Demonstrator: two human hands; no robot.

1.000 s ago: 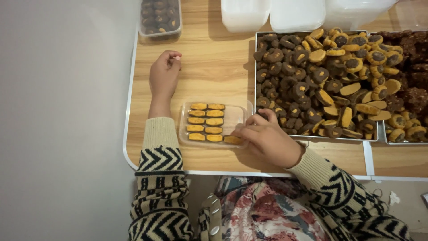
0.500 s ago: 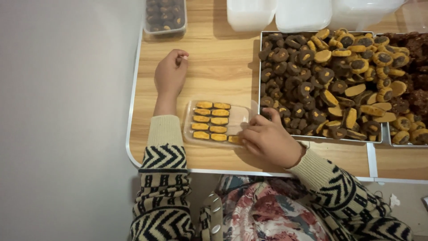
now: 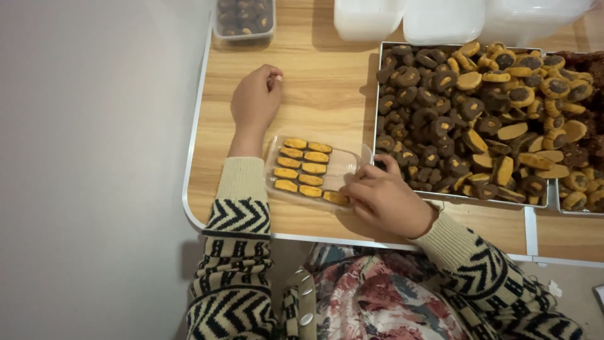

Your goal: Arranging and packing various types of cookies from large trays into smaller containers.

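A small clear plastic box (image 3: 345, 165) lies on the wooden table (image 3: 321, 94) in front of me, holding several orange oval cookies (image 3: 302, 169) in rows. My right hand (image 3: 384, 201) rests at the box's near right corner, its fingertips pinching one orange cookie (image 3: 335, 198) at the edge of the rows. My left hand (image 3: 257, 101) lies curled on the bare table just beyond the box, nothing visible in it. To the right a large metal tray (image 3: 380, 101) is heaped with several dark brown and orange cookies (image 3: 478, 113).
A clear box of dark cookies (image 3: 244, 17) stands at the table's far left. White plastic containers (image 3: 440, 19) line the far edge. A second tray (image 3: 588, 126) of cookies adjoins the first on the right. The table's white rim (image 3: 192, 157) runs along its left side.
The view has shifted slightly. My right hand stays at the box's corner with the cookie. My left hand keeps still.
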